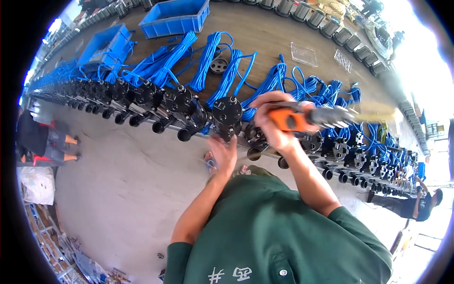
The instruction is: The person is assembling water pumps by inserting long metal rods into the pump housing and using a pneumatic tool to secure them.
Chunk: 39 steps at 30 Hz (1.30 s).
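An orange and black power drill (287, 119) is gripped in my right hand (270, 124), raised over the row of pumps. Its dark front end points right and is smeared by motion. My left hand (223, 152) is just below a black round-topped pump (228, 113), thumb and fingers apart at its lower edge. Whether the fingertips touch the pump I cannot tell. A bundle of blue cable (230, 78) lies behind this pump. Another pump (255, 135) is partly hidden beneath my right hand.
Many similar pumps (178, 100) line the bench edge on both sides, with coiled blue cables behind. Blue bins (175, 19) and clear plastic trays (303, 54) stand farther back on the bench (257, 28). Metal cylinders (316, 18) line its far side. Other people are at far left and right.
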Tool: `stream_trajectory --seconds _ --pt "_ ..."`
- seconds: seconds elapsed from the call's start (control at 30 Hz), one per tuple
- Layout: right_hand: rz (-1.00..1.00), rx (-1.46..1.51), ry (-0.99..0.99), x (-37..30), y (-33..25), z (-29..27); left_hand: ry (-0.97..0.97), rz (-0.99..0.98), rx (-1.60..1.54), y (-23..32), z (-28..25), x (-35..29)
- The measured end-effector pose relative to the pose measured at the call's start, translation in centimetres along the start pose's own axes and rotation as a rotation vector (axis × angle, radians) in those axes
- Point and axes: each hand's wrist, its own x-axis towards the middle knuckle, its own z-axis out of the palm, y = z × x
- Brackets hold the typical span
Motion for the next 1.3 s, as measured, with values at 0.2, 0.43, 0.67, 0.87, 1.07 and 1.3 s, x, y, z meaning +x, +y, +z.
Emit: stream_trajectory --seconds 0.2,0.43,0.67,0.87,1.07,1.3 --pt "-0.006 -0.147 0.101 -2.4 0.6 -4.3 -0.419 0.058 -0.107 -0.6 4.6 -3.1" --pt "-0.023 -0.234 0.048 -2.3 -0.9 -3.5 -0.369 0.153 -0.052 -0.1 4.2 -2.3" --pt "-0.031 0.013 -0.068 -3.0 0.7 -2.0 -0.363 0.182 -0.035 -0.8 4.6 -2.4" --pt "0.222 0.080 0.070 -3.0 4.3 -2.0 -0.358 0.220 -0.022 -0.7 4.7 -2.6" --pt "0.002 -0.010 -0.088 -1.4 2.7 -1.3 -0.410 0.229 0.052 -0.5 4.3 -1.5" --pt "0.130 0.250 0.062 -0.9 -0.5 -3.4 -0.436 0.299 0.149 -0.7 4.3 -1.4"
